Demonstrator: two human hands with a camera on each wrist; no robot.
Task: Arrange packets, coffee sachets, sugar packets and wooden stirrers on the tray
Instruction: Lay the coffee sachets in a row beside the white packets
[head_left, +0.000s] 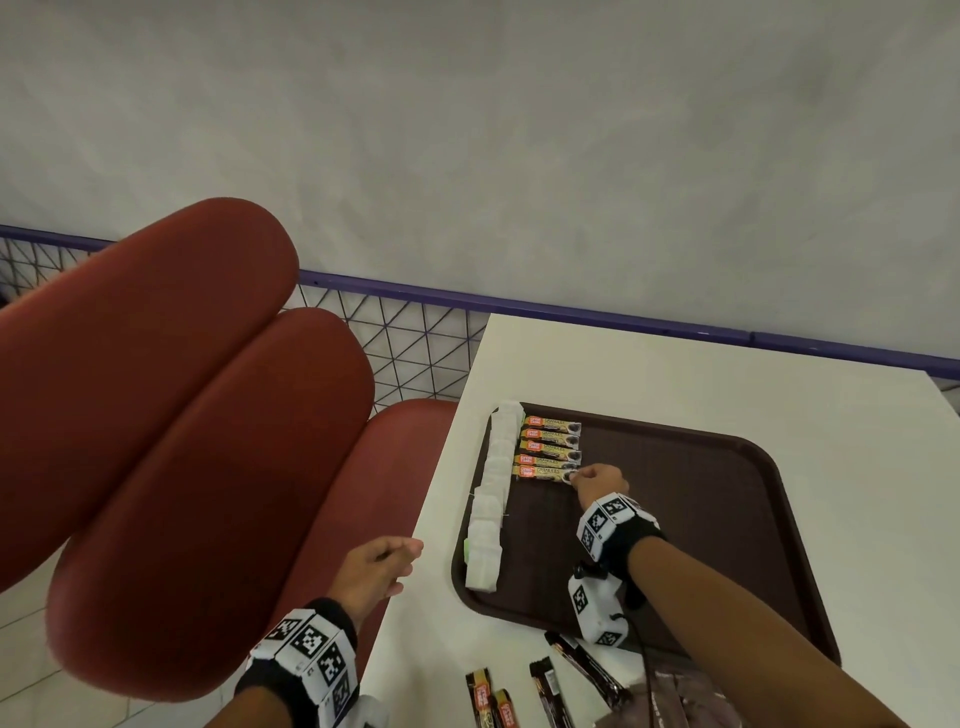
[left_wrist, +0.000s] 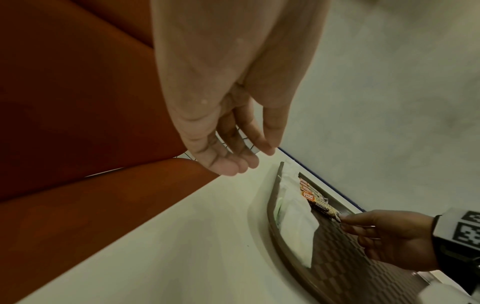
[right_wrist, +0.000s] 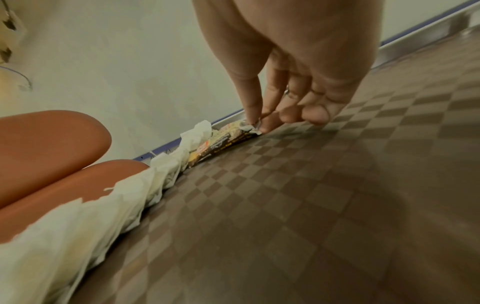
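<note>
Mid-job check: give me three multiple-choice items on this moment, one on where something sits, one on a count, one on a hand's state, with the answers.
1. Where does the row of white packets lie?
A. along the tray's left edge
B. in the tray's middle
C. on the red seat

2. How many coffee sachets lie side by side on the tray?
A. two
B. five
C. eight

3. What is the right hand doing?
A. resting flat on the table
B. pinching the end of the nearest sachet
C. lifting the tray

Answers:
1 A, the head view shows the packets lined up on the left rim.
2 B, five orange-ended sachets are stacked in a column beside the packets.
3 B, the right wrist view shows the fingers closed on the sachet's crimped end; the left hand holds nothing.
</note>
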